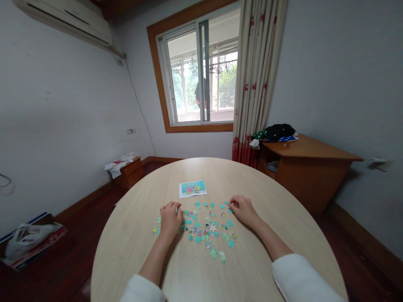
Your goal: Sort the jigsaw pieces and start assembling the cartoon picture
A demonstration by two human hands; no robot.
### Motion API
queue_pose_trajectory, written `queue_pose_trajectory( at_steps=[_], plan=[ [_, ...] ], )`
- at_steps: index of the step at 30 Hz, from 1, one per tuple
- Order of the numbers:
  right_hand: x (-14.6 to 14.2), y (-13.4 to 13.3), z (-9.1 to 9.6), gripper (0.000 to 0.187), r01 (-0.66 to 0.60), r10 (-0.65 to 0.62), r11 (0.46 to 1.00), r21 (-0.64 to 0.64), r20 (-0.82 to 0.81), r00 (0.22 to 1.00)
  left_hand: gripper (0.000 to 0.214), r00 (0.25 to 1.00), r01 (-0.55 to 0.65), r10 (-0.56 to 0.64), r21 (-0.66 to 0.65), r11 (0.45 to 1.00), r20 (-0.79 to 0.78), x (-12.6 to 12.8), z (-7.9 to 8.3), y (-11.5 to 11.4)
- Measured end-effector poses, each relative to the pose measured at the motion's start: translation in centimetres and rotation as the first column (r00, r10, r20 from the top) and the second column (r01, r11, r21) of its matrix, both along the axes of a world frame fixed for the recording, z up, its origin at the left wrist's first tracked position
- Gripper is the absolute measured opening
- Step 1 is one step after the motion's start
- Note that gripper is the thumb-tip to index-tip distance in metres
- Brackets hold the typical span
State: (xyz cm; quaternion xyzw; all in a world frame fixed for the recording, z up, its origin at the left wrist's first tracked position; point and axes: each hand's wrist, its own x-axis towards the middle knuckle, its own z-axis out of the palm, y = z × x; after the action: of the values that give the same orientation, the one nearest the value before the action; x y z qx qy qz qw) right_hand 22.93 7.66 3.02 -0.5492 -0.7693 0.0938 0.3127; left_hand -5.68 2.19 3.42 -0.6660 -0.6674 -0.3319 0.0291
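Several small jigsaw pieces point(206, 228), mostly teal with some pink and yellow, lie scattered on a round light-wood table point(283, 218). My left hand point(171, 218) rests on the left edge of the scatter with its fingers curled under. My right hand point(242, 209) sits at the right edge, fingertips pinched on a teal piece point(232, 204). A small printed reference picture point(192, 188) lies flat just beyond the pieces.
A wooden desk point(310, 163) with dark clothing on top stands at the right wall beside a curtain point(255, 79). A low wooden cabinet point(129, 170) with papers stands at the left. A box with a plastic bag point(27, 239) lies on the dark floor.
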Motion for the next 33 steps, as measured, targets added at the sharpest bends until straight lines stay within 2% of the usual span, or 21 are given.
queue_pose_trajectory(
  at_steps=[3,5,9,13,17,24,31,33],
  plan=[
    [-0.9,-0.7,0.5,0.013,-0.081,0.081,0.997,-0.009,-0.015,0.997,0.023,0.998,-0.057,0.057,-0.009,0.998,0.024,-1.7,-0.2,0.3],
    [-1.8,-1.6,1.0,0.014,-0.197,0.196,0.98,-0.041,-0.012,0.98,0.022,0.995,-0.087,0.087,-0.013,0.996,0.04,-2.5,-0.2,0.3],
    [-3.8,-3.6,1.9,0.014,-0.435,0.441,0.886,-0.161,-0.002,0.898,0.022,0.993,-0.115,0.116,-0.027,0.993,0.034,-3.0,0.0,0.1],
    [-4.5,-4.5,2.1,0.013,-0.542,0.558,0.818,-0.193,0.034,0.829,0.023,0.994,-0.109,0.11,-0.045,0.993,0.025,-2.7,0.0,0.0],
    [-4.1,-4.4,1.9,0.017,-0.556,0.579,0.799,-0.226,0.041,0.815,0.023,0.993,-0.111,0.112,-0.044,0.993,0.024,-2.7,-0.1,0.1],
    [-4.0,-4.3,2.1,0.015,-0.504,0.534,0.826,-0.252,0.063,0.843,0.024,0.994,-0.108,0.109,-0.046,0.993,0.03,-2.7,-0.1,0.0],
    [-4.5,-4.4,2.0,0.016,-0.52,0.534,0.84,-0.157,0.069,0.843,0.022,0.991,-0.121,0.124,-0.059,0.991,0.049,-2.5,0.1,0.0],
    [-4.5,-4.3,1.9,0.018,-0.488,0.495,0.865,-0.115,0.043,0.868,0.022,0.991,-0.118,0.121,-0.069,0.991,0.051,-2.5,0.1,0.1]
  ],
)
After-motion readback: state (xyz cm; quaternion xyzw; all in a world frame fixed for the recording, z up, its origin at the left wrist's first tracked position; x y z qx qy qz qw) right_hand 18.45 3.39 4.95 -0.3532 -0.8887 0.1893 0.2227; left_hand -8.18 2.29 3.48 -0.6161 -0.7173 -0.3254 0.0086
